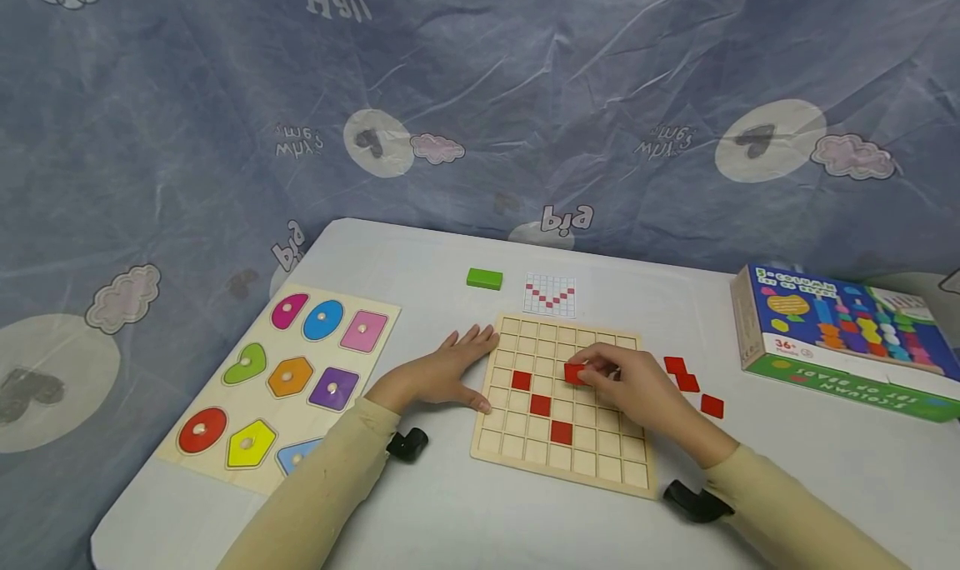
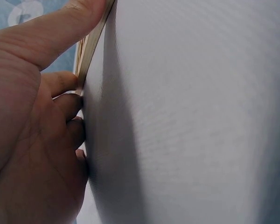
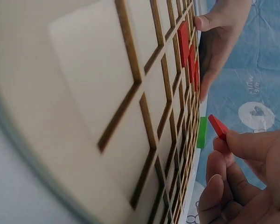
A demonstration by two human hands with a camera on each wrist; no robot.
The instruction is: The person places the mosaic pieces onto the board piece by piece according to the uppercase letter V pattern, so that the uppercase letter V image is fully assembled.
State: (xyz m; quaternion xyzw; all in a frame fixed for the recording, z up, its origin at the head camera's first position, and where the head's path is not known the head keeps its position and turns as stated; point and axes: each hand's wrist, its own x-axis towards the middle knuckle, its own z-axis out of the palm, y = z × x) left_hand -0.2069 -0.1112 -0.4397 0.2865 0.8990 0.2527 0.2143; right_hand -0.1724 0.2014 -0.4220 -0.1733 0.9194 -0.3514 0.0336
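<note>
A wooden grid board lies on the white table, with three red square tiles set in its cells in a diagonal, one of them this tile. My right hand pinches another red tile between thumb and fingertips, over the board's upper middle cells. In the right wrist view that pinched tile stands tilted and clear of the grid. My left hand rests at the board's left edge, fingers spread, thumb and fingertips touching the rim; the left wrist view shows the thumb against the wooden edge.
Several loose red tiles lie right of the board. Behind it are a small pattern card with a red V and a green block. A knobbed shape puzzle lies left; a toy box stands at right.
</note>
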